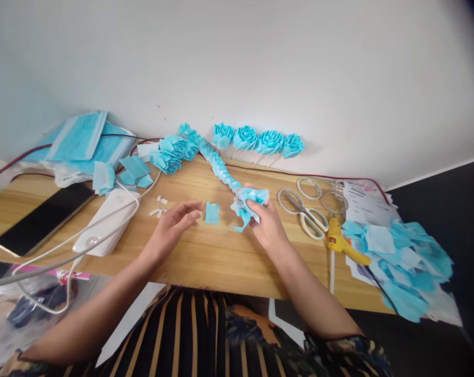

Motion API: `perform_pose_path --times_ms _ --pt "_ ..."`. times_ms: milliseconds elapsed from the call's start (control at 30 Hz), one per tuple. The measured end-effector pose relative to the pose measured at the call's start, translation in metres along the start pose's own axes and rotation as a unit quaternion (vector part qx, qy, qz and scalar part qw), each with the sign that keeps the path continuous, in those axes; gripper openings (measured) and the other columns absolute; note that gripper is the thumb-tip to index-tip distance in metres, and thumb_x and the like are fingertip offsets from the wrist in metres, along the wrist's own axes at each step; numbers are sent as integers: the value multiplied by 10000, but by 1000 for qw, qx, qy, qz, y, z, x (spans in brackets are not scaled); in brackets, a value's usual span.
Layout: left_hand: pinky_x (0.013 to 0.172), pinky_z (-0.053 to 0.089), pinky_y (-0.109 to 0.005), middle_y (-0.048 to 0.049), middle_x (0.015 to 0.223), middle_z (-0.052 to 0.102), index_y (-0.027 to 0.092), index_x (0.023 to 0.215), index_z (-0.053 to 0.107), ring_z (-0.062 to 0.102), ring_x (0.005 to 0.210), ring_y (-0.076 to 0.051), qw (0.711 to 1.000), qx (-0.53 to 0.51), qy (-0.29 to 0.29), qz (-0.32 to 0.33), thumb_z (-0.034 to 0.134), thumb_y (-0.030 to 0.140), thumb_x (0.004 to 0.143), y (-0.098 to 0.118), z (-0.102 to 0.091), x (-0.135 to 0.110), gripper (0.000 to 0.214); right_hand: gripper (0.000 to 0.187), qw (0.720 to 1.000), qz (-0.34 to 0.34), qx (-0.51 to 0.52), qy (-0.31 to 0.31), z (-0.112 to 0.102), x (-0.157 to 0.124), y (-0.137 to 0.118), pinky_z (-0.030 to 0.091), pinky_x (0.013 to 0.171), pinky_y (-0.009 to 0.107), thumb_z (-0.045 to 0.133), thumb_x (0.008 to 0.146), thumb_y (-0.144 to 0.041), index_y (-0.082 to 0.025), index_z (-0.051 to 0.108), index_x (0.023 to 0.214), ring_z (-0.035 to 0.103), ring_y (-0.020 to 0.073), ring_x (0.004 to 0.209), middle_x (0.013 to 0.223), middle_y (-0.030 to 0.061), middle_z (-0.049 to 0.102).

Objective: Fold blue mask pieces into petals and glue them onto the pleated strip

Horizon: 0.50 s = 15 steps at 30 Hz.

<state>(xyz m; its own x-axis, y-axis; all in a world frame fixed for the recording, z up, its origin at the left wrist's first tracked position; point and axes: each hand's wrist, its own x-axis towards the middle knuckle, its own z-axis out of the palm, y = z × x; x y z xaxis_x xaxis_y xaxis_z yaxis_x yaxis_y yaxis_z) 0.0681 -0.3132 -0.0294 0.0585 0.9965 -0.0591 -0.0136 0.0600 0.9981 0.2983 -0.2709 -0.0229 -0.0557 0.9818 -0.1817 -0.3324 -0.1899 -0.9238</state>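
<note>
My right hand (270, 222) is closed round a crumpled bunch of light-blue mask-fabric pieces (255, 197), its thumb pressing on top. One strip dangles from the lower left of the bunch. My left hand (174, 225) has its fingers apart and holds nothing. Just right of its fingertips is a small blue fabric square (212, 213), apart from both hands. A long row of overlapping folded blue pieces (213, 157) runs from the back of the table down to the bunch; whether they join is hidden.
Blue fabric roses (270, 141) line the wall. Scissors (304, 213), tape rolls (308, 188) and a yellow glue gun (339, 241) lie right, beside heaped blue pieces (409, 262). Face masks (78, 136), a phone (44, 217) and a cabled white power bank (107, 222) lie left.
</note>
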Motion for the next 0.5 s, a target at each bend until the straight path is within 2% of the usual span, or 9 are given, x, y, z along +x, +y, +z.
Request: perform_pose_path --times_ms 133,200,400,500 --pt "923 531 -407 -132 1250 726 170 1204 685 667 1059 -253 986 143 -33 75 688 384 858 2 1 14 407 510 999 16 45 3 -1 3 -2 585 678 326 797 671 -340 -255 689 1162 750 234 890 998 31 789" --pt "943 526 -429 -139 1282 717 172 1237 667 675 1057 -255 978 174 -46 101 671 373 863 3 5 19 425 502 999 14 44 -4 1 4 -1 584 681 326 785 684 -356 -254 685 1165 747 227 885 1000 29 786" --pt "939 534 -388 -128 1240 719 181 1286 634 680 1062 -236 983 117 -97 98 643 392 896 15 18 28 443 528 999 9 0 -39 0 -8 2 614 776 365 768 738 -398 -264 657 1236 745 227 907 1031 34 776" --pt "925 523 -369 -124 1215 717 170 1283 639 672 1034 -225 986 131 -43 97 638 390 899 20 9 33 443 630 991 3 -114 -74 -17 -28 -4 623 790 399 761 791 -419 -273 582 1377 748 236 913 1136 60 758"
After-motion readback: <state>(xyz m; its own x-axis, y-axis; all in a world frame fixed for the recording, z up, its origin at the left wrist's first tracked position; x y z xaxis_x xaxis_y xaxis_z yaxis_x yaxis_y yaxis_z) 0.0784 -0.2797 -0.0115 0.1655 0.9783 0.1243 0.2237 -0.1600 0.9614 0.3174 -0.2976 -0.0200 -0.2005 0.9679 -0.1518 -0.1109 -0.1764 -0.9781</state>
